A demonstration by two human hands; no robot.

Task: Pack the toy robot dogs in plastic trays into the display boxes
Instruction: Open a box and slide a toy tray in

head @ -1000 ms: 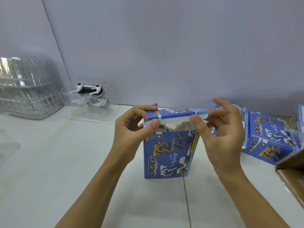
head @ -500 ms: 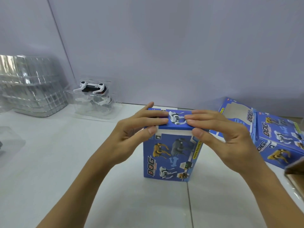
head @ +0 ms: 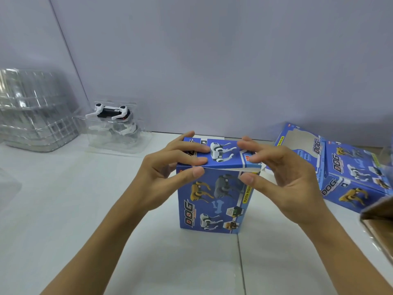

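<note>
Box: the display box (head: 214, 188) stands upright mid-bench, its top flap now folded down where a second ago it stood lifted; the right corner still gapes.
Left hand (head: 168, 175): grip clamps flap and front face, thumb below.
Right hand (head: 282, 177): grip half released, fingers spread at the gaping corner.
Meaning: this box seems nearly shut.
Around: toy dog in tray (head: 114, 122) far left, beside stacked empty trays (head: 34, 111); more boxes (head: 344, 167) right; nothing blocks.
</note>
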